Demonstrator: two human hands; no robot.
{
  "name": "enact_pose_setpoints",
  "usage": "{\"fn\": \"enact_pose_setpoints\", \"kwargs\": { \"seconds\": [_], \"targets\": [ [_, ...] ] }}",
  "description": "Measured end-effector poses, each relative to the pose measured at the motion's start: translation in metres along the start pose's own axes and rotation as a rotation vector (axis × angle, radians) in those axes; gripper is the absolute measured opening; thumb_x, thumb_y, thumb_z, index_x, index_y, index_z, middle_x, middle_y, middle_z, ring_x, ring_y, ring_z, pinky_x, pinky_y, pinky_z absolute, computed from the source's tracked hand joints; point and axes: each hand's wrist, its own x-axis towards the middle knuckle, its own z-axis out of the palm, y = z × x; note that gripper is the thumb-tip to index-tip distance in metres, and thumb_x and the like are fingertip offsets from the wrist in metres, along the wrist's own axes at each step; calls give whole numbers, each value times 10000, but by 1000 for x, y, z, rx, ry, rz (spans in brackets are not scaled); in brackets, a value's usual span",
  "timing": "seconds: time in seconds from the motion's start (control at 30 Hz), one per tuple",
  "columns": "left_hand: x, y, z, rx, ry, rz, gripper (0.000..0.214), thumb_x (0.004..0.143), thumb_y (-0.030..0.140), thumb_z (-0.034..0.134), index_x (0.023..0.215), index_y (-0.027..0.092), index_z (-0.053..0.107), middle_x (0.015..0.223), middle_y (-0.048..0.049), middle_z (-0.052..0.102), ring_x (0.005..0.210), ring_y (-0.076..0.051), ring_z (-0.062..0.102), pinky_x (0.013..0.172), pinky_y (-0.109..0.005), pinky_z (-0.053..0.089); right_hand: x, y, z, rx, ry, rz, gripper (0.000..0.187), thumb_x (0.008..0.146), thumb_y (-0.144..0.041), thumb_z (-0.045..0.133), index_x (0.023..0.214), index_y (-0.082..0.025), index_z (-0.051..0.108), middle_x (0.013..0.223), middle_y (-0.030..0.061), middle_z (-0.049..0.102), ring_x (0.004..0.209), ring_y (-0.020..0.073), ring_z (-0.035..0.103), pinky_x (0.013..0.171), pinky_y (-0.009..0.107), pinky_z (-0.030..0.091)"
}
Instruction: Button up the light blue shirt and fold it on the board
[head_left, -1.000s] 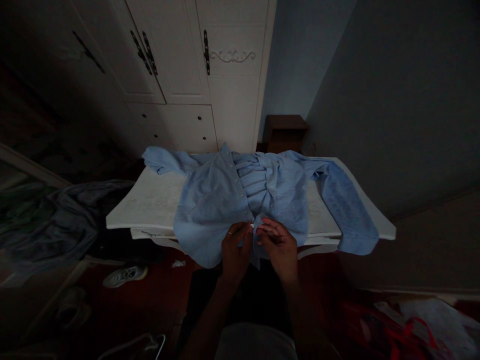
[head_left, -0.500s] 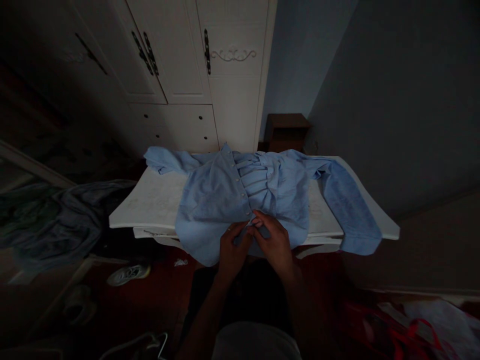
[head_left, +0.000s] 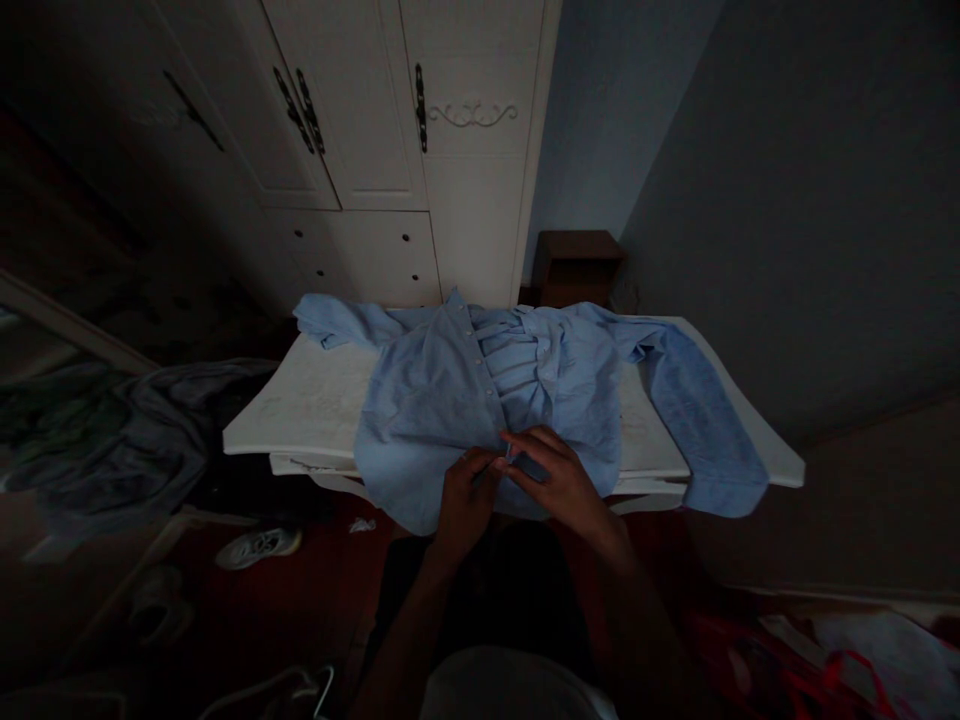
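A light blue button-up shirt lies spread across a small white table, sleeves trailing off to both sides. My left hand pinches the shirt's left front edge near the bottom hem. My right hand pinches the opposite front edge right beside it. Both sets of fingertips meet at the lowest part of the button placket. The upper part of the placket gapes open, with a row of white buttons showing.
A white wardrobe with dark handles stands behind the table. A brown side table sits in the corner. Dark clothes are piled at the left. A shoe lies on the red floor; red straps at the lower right.
Both hands stay pinched together at the shirt's bottom placket. My right hand has shifted slightly up and right over the fabric; the view has drifted a little.
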Motion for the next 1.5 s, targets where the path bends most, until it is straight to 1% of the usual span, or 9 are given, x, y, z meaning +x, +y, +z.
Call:
{"fn": "enact_pose_setpoints", "kwargs": {
  "seconds": [0.1,0.27,0.4,0.47,0.63,0.77,0.93,1.23,1.5],
  "targets": [
    [-1,1,1,37,20,30,262,950,320,487,818,177,662,782,-27,671,740,-145,611,713,-265,479,2,1,-11,-49,-61,-27,400,887,-299,655,1284,-301,611,1077,61,644,1041,208,598,908,378,526],
    [-1,1,1,99,53,-11,307,975,353,432,797,172,605,742,-13,613,701,-137,563,677,-258,438,10,4,-23,-114,-148,-144,450,869,-264,678,1310,-277,587,1280,84,610,1214,244,534,1030,454,459],
    [-1,-2,3,108,44,-9,322,987,362,391,796,177,572,742,-9,584,703,-136,542,675,-261,424,18,5,-25,-96,-239,-174,328,904,-245,633,1232,-253,641,1138,72,693,1087,207,627,959,383,513],
    [-1,-3,5,121,54,-14,327,991,361,375,787,180,555,736,-6,576,695,-133,531,667,-259,418,22,5,-23,-74,-259,-148,296,904,-246,633,1198,-258,664,1078,60,715,1020,193,658,919,350,535],
    [0,-1,5,176,66,-36,335,995,357,361,755,185,520,699,5,550,656,-127,514,638,-258,407,26,10,-18,38,-267,-39,390,857,-237,690,1243,-275,649,1135,55,713,1031,192,673,925,341,541],
    [1,3,-2,188,-65,17,291,998,331,379,844,182,576,800,-26,615,772,-151,585,716,-281,445,23,13,-17,116,-223,50,366,824,-223,717,1188,-246,689,1023,48,744,905,184,706,850,327,571],
    [3,4,-12,156,-188,81,202,950,341,525,1033,191,632,1000,-55,668,948,-174,624,868,-314,481,21,10,-21,133,-202,78,354,824,-192,712,1174,-242,700,1016,48,750,905,181,710,870,320,562],
    [1,1,-12,275,-138,76,195,975,272,459,979,179,630,919,-64,663,864,-186,621,802,-325,480,21,9,-23,138,-203,86,312,857,-250,678,1168,-272,704,1052,38,747,936,184,706,876,320,554],
    [-1,4,-10,304,-132,82,229,983,238,416,983,189,640,913,-60,667,849,-183,619,774,-317,481,19,10,-19,206,-192,217,315,849,-297,675,1158,-249,708,990,32,759,907,195,715,844,328,567]
  ]
}}
